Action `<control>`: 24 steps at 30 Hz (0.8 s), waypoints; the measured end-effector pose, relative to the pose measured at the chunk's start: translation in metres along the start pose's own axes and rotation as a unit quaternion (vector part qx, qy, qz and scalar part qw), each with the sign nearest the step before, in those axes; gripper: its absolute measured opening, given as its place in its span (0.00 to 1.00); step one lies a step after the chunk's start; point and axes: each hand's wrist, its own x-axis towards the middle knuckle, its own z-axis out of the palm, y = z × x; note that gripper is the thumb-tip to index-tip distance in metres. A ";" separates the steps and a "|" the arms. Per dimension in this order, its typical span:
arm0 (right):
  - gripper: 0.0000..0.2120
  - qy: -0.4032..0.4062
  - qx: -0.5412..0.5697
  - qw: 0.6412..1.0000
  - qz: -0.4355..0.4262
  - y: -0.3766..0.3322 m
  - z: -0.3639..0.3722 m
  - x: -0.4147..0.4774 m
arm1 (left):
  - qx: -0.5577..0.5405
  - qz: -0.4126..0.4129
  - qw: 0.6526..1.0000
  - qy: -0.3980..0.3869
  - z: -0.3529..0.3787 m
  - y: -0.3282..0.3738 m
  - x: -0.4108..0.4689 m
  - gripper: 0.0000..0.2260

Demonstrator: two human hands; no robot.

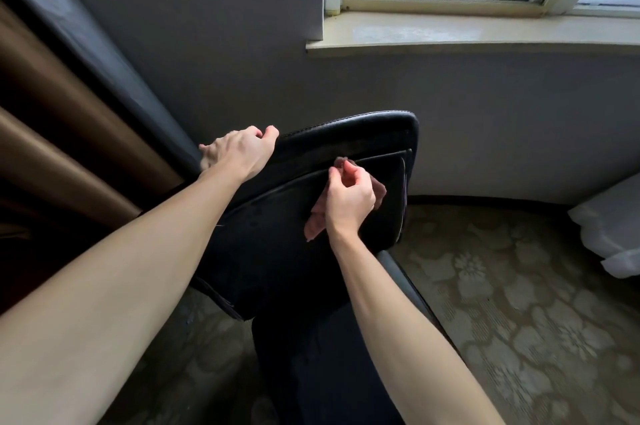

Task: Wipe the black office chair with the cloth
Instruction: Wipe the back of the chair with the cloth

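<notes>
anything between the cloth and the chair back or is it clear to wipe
Nothing visible stands between them. The right hand holds the cloth against the backrest of the black chair. The left hand grips its top corner, off to the side of the cloth.

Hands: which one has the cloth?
The right hand pinches the pink cloth against the black chair; the left hand only grips the chair's top corner.

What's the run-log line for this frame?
stage: wiping | left hand: grips chair top edge | right hand: pinches cloth against chair back
</notes>
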 end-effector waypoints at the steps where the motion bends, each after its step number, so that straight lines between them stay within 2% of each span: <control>1: 0.07 -0.003 0.000 1.000 -0.005 0.001 0.000 0.000 | -0.002 -0.002 1.000 0.000 0.000 0.000 0.000 0.26; 8: 0.05 0.044 -0.045 0.998 -0.033 0.000 -0.016 0.036 | -0.009 -0.005 1.000 -0.005 0.001 0.002 0.001 0.28; 14: 0.06 0.160 -0.041 0.985 0.045 -0.006 -0.049 0.090 | -0.005 -0.002 1.000 0.000 0.002 0.001 0.004 0.28; 21: 0.08 0.122 -0.075 0.989 0.026 -0.007 -0.039 0.083 | 0.008 0.002 1.000 0.005 0.005 0.005 0.010 0.26; 24: 0.07 0.051 -0.101 0.993 -0.028 -0.006 -0.009 0.040 | 0.011 0.004 1.000 0.007 0.005 0.008 0.011 0.25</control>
